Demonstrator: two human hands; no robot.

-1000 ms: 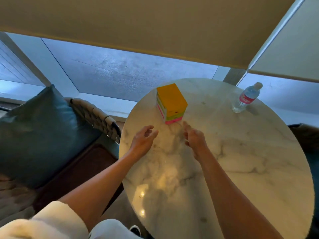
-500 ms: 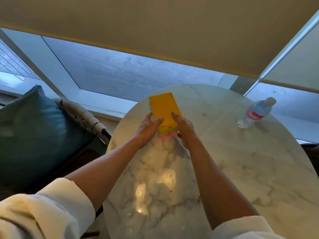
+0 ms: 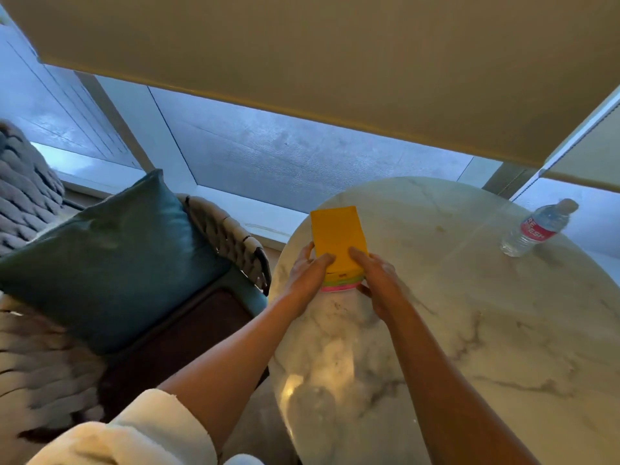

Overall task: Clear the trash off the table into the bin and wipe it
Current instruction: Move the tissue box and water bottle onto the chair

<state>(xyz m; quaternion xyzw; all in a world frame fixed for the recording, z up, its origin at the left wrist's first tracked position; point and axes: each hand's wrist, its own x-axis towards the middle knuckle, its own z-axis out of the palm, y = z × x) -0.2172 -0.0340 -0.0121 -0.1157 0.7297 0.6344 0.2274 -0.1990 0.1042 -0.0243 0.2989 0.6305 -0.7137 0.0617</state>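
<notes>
The block of pads sits, perhaps lifted, at the table's left edge, bottle far right.

Orange-topped stack of cloths sits at marble table's left edge.

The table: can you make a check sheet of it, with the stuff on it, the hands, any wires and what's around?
Surface: round marble table, glare patches near the front edge.
Job's things: yellow block with green and pink layers, near the left rim; bin and cloth not seen.
Clutter: water bottle with red label, far right.
Hands: left hand and right hand grip the block's sides.
Cables: nothing seen.
Surroundings: teal cushion on chair, window, lowered blind.
</notes>
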